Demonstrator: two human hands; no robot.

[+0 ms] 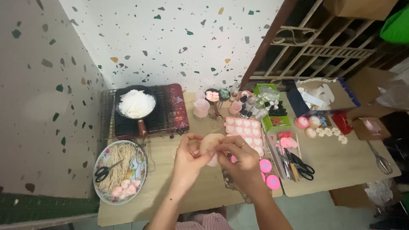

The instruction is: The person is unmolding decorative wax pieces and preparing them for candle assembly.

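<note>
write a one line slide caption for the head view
Both hands, left hand and right hand, hold a pale peach rounded piece above a wooden table, beside a pink heart mould.

Both hands, left hand (187,159) and right hand (240,164), pinch a pale pink round piece (209,144) just below the pink heart mould (245,130) on the desk (170,187).

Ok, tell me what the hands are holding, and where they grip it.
Both the left hand and the right hand hold a pale peach round piece, fingertips pinching its lower edge from either side. What it is cannot be told.
</note>
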